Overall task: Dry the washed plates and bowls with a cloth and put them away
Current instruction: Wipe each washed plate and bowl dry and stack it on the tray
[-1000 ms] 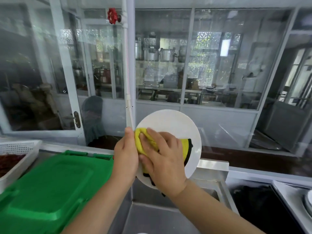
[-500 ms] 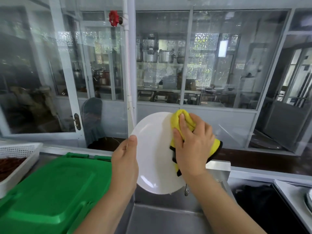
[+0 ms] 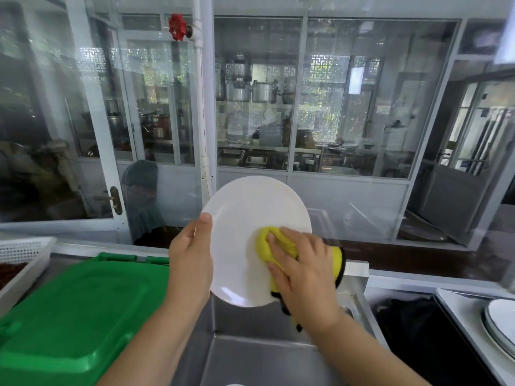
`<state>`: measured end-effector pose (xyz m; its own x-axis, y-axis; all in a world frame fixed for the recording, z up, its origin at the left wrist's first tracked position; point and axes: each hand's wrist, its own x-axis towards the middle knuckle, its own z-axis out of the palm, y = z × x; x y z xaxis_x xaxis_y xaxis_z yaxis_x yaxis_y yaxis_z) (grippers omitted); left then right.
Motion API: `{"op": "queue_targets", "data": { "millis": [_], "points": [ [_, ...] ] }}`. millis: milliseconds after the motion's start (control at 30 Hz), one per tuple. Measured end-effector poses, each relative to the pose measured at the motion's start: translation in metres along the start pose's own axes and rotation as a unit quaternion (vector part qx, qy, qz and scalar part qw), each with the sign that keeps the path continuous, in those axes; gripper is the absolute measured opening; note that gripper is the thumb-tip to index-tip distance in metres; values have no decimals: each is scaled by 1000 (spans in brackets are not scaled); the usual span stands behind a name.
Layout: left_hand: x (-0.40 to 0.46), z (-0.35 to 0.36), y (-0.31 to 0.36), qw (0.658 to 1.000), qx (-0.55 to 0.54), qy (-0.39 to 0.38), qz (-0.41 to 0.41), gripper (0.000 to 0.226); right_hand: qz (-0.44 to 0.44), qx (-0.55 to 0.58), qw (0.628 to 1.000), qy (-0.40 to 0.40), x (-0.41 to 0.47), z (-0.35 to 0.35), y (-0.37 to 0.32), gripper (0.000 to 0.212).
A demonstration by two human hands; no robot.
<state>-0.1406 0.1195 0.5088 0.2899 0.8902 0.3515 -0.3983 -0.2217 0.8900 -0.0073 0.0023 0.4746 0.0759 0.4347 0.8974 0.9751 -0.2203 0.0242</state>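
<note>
A white round plate (image 3: 245, 218) is held upright above the steel sink (image 3: 259, 358), its face toward me. My left hand (image 3: 191, 260) grips its left rim, thumb on the front edge. My right hand (image 3: 303, 271) holds a bunched yellow cloth (image 3: 267, 246) with a black trim and presses it against the lower right of the plate's face. The cloth's tail hangs below my right palm.
A green plastic lid (image 3: 69, 313) covers the counter at the left, with a white perforated basket (image 3: 25, 252) behind it. White plates (image 3: 501, 324) lie on a tray at the far right, next to a dark bin (image 3: 423, 335). A glass partition stands behind the sink.
My right hand with the cloth has moved from the plate's upper right rim down to its lower right face. The plate has turned more squarely toward me.
</note>
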Motion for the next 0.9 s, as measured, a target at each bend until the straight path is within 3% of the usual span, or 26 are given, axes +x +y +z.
{"op": "queue_targets", "data": {
  "millis": [200,400,467,633,700,800,900],
  "points": [
    [-14,8,-2,997,56,-45,-28,42,73,-64,994,46,33,-10,8,38],
    [-25,21,0,992,108,-61,38,65,-20,23,998,58,47,-5,-39,32],
    [-24,18,2,990,112,-69,56,56,-9,21,998,59,51,-8,-34,33],
    [-26,11,5,995,84,-49,-7,16,113,61,989,70,55,-14,-12,41],
    [-29,8,5,998,52,-24,-10,17,190,79,977,64,45,-14,-4,44],
    [-33,8,2,1000,14,8,0,18,337,149,927,62,26,-8,5,46],
    [-35,8,-6,998,9,-38,-44,16,365,175,912,69,18,-9,13,45]
  ]
}}
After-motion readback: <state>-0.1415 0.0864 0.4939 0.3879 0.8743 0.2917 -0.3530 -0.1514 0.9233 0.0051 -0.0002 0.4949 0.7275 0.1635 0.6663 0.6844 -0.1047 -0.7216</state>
